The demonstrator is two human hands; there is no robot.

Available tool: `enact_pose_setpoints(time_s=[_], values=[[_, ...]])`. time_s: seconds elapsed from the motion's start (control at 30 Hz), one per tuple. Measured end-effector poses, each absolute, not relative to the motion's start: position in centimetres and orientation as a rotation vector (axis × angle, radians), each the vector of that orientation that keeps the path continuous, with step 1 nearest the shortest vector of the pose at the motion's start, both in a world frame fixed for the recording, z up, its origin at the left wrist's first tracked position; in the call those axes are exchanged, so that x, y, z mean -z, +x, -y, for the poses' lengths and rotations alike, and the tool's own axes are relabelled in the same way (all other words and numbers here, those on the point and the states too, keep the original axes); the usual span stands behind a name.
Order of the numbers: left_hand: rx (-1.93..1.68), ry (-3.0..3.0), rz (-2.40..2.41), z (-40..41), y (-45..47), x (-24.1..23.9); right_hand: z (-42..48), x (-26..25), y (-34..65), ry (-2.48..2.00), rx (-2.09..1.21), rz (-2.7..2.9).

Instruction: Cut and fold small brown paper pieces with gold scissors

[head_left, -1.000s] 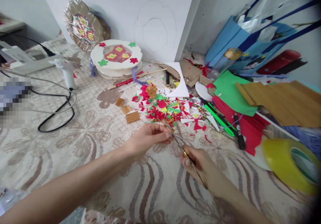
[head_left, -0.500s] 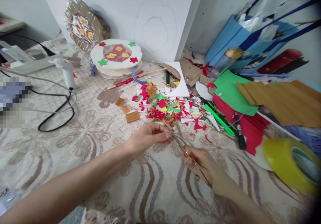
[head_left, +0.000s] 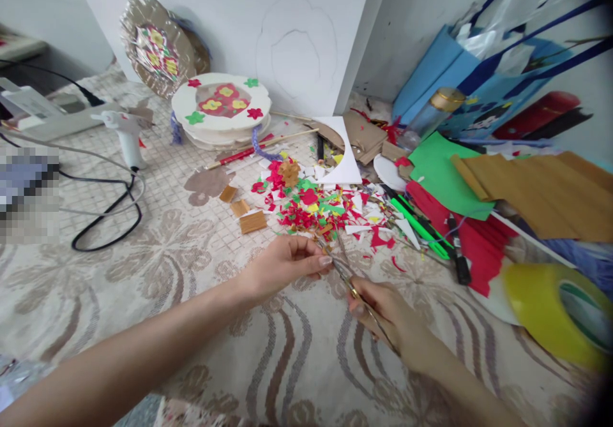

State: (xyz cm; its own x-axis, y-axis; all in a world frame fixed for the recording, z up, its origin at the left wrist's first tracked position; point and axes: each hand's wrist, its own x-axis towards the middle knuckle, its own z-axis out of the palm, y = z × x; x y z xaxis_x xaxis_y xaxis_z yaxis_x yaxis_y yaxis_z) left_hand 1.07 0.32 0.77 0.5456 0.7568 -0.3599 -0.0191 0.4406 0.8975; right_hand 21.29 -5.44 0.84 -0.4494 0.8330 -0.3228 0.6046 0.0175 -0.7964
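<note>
My left hand [head_left: 287, 266] is closed in a pinch, thumb against fingers. A small piece of brown paper [head_left: 320, 240] shows at its fingertips, mostly hidden by them. My right hand [head_left: 385, 315] grips a pair of metal scissors [head_left: 341, 274], whose blades point up and left to the left fingertips, at the piece. Just beyond both hands lies a heap of red, green, white and yellow paper scraps [head_left: 311, 210], topped by a brown paper flower [head_left: 289, 173]. Several brown paper squares [head_left: 253, 222] lie left of the heap.
A white flower-decorated disc [head_left: 179, 104] and a shiny brown one [head_left: 131, 37] stand at the back left, near a white glue gun [head_left: 128, 140] with its cable. To the right are green paper [head_left: 445, 175], a brown paper roll [head_left: 541, 187], yellow tape [head_left: 531, 312] and a blue bag [head_left: 431, 69].
The scissors have shifted slightly in my right hand, and its fingers have moved a little. My left hand stays almost in place, still pinching.
</note>
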Motion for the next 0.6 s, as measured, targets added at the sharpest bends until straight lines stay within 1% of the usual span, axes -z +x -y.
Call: enact_pose_setpoints(time_s=[0.47,0.6], values=[[-0.454,1.036,-0.832,-0.7,0.5,-1.0,5.1,-0.9,22.8,-1.442,-1.41,2.218],[-0.413,1.037,-0.829,-0.8,0.5,-0.9,5.1,-1.1,23.0,-1.473,-1.343,2.299]])
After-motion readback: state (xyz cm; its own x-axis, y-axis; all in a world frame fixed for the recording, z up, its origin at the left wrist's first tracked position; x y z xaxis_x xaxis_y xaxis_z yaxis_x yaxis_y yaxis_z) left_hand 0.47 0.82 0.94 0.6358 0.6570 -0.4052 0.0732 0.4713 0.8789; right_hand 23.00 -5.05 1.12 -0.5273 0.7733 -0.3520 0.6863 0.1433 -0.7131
